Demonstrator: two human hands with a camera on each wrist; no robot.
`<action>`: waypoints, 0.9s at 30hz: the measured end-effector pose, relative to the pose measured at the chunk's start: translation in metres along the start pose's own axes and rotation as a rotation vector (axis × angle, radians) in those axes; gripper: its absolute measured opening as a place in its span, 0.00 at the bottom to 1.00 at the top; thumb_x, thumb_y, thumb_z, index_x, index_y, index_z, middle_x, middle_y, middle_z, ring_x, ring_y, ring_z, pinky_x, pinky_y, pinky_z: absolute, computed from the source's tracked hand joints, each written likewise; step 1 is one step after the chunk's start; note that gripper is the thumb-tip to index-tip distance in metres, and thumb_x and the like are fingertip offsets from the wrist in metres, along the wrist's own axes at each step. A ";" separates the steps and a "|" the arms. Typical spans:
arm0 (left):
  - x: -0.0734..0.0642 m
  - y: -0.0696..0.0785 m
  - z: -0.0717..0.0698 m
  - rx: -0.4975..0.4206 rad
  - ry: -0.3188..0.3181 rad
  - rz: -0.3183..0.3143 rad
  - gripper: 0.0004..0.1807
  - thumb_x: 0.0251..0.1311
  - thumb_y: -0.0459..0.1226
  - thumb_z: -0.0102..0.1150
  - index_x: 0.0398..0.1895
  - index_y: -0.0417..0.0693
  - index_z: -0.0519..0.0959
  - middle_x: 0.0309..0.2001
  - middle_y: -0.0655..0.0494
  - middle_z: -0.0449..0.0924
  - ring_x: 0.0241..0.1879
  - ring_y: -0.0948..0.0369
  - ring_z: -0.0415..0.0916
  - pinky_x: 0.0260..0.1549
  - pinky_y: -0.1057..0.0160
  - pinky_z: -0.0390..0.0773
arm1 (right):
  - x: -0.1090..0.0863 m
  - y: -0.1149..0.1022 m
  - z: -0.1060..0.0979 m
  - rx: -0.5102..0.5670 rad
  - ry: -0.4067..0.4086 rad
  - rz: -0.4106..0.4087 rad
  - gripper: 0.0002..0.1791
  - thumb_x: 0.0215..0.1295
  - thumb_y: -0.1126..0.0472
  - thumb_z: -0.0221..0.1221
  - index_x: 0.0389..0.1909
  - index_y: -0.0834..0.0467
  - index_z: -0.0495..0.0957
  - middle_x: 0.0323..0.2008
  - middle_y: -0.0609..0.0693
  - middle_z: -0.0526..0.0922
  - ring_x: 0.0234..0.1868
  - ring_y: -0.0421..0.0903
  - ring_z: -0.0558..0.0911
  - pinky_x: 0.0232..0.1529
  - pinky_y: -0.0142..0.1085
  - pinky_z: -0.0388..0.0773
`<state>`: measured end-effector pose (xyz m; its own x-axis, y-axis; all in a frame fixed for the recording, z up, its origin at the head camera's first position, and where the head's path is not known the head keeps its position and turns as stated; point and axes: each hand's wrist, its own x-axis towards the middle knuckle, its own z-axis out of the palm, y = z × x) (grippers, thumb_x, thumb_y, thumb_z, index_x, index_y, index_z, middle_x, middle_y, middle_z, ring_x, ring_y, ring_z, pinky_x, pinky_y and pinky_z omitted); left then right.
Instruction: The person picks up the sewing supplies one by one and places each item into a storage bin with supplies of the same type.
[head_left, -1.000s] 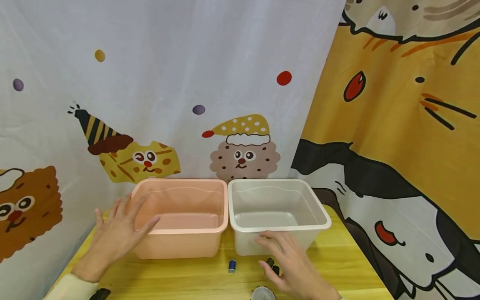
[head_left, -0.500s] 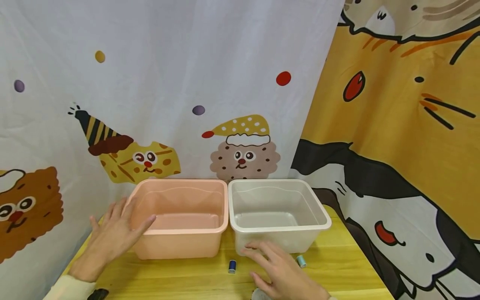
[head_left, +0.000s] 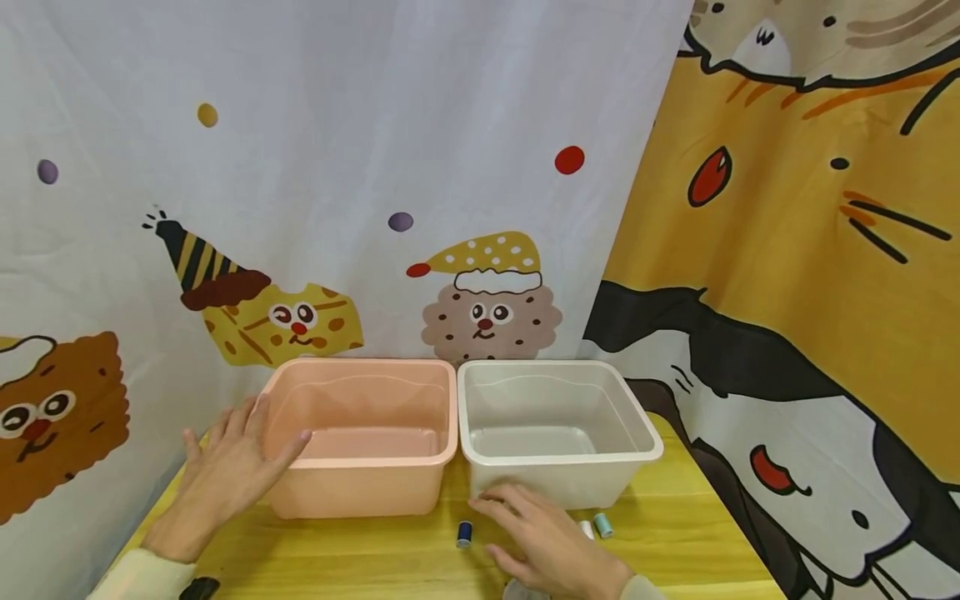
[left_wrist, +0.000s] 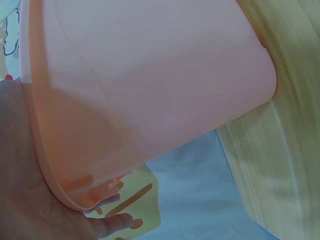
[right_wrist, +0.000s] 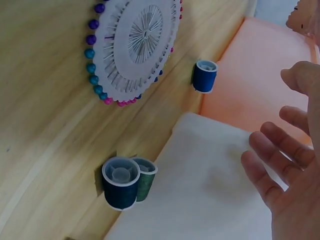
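My left hand [head_left: 221, 479] rests on the left rim of a pink plastic bin [head_left: 360, 487], its fingers spread and fairly straight. The left wrist view shows the palm against the pink bin [left_wrist: 165, 75], with fingertips past the rim. My right hand [head_left: 551, 542] hovers in front of a white bin [head_left: 558, 479], fingers loosely bent and holding nothing. A blue thread spool [head_left: 464, 534] stands left of it; a white spool [head_left: 587, 529] and a light teal spool [head_left: 603, 525] show to its right. Closer in the right wrist view are a dark spool [right_wrist: 120, 184] and a green spool [right_wrist: 145, 180].
A round wheel of ball-headed pins [right_wrist: 145, 40] lies on the wooden table [head_left: 360, 567], partly hidden by the right hand in the head view. A black object [head_left: 200, 588] sits at the front left. A printed curtain [head_left: 337, 125] hangs behind the bins.
My right hand has moved left and slightly toward me, covering the dark and green spools in the head view and uncovering the light teal and white ones. My left hand stays at the pink bin.
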<state>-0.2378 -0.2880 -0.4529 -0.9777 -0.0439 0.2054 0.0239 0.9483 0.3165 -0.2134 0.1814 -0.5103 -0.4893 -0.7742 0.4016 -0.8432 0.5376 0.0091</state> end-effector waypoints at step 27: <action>-0.001 -0.012 -0.003 0.047 -0.041 0.051 0.57 0.74 0.74 0.38 0.87 0.39 0.51 0.84 0.29 0.47 0.81 0.23 0.41 0.67 0.14 0.19 | 0.018 0.003 0.034 -0.024 -0.133 -0.009 0.32 0.71 0.46 0.69 0.73 0.51 0.76 0.63 0.48 0.82 0.61 0.42 0.83 0.62 0.39 0.85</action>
<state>-0.2362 -0.3002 -0.4539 -0.9832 0.0166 0.1817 0.0647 0.9628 0.2622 -0.2321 0.1573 -0.5340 -0.5079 -0.8159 0.2761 -0.8432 0.5365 0.0345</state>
